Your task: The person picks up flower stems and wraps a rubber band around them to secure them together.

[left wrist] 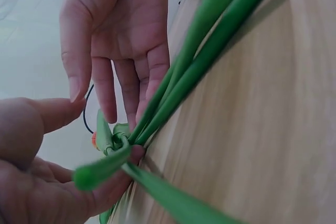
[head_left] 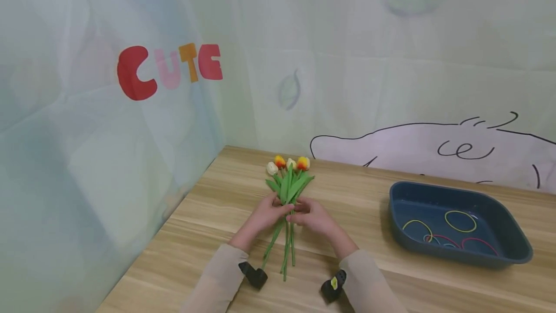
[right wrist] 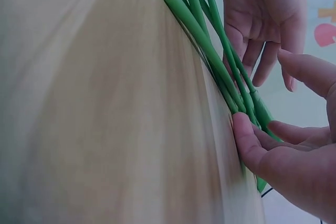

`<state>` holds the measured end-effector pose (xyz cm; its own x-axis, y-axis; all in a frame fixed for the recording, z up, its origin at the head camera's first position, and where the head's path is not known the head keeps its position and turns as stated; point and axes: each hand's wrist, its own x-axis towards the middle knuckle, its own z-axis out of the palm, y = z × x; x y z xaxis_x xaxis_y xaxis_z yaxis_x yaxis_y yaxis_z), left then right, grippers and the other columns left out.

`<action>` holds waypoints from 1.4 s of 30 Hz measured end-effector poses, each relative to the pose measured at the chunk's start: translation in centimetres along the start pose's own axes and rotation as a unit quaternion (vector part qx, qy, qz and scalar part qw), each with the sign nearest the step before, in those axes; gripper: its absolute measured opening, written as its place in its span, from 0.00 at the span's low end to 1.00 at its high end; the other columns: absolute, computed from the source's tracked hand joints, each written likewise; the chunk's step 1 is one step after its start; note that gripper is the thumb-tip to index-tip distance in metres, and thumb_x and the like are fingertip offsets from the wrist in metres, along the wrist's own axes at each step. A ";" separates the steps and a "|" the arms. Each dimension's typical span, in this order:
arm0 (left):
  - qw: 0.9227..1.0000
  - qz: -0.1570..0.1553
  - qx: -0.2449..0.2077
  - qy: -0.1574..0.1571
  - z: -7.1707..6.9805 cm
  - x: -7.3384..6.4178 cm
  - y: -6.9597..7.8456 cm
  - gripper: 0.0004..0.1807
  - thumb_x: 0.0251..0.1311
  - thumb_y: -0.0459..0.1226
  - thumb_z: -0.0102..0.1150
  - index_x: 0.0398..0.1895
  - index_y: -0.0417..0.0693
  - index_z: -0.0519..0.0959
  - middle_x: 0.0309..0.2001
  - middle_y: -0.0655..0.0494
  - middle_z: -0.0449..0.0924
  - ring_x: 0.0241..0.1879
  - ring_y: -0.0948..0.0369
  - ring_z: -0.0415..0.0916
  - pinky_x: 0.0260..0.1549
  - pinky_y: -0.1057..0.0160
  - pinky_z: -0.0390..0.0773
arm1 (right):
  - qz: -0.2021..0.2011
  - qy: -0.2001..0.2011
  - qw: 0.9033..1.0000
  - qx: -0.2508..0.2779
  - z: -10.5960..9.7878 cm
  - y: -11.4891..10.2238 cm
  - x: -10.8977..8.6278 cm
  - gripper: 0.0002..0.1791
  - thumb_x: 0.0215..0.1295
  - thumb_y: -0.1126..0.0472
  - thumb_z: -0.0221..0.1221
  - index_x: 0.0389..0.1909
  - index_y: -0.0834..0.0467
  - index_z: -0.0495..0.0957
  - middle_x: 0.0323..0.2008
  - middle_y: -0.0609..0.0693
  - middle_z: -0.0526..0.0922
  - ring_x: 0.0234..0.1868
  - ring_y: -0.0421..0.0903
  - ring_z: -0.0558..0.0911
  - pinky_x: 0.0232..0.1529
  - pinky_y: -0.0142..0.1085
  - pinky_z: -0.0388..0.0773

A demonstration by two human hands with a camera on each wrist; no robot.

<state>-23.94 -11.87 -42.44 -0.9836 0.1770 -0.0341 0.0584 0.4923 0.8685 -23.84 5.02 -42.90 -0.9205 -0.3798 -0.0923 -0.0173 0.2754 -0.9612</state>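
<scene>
A bunch of artificial tulips with white and orange-yellow heads lies on the wooden table, heads pointing away and stems toward me. My left hand is at the left side of the bunch, fingers touching the stems just below the leaves. From the right side my right hand meets the same stems. In the right wrist view its fingertips are against the green stems, with the thumb held away. Both thumbs stand apart from the stems in the wrist views, and the stem ends fan out below the hands.
To the right stands a dark blue plastic basin holding several rubber bands, including a yellow band and red ones. A printed curtain hangs behind the table and along its left edge. Small black devices sit at both wrists.
</scene>
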 end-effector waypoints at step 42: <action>0.968 -0.103 -0.222 -0.045 2.2 -0.6 0.2 0.21 0.61 0.25 0.56 0.57 0.23 0.69 0.55 0.29 0.74 0.50 0.46 0.80 0.48 0.60 0.84 | 0.055 0.078 0.995 0.005 -0.1 0.5 -1.0 0.27 0.54 0.70 0.64 0.57 0.70 0.73 0.47 0.59 0.83 0.51 0.52 0.80 0.58 0.47 0.78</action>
<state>-22.92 -10.01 -43.28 -0.9464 0.1982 -0.2551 -0.2365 0.1129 0.9651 -22.97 5.61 -43.23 -0.9661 -0.2055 -0.1561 0.0901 0.2983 -0.9502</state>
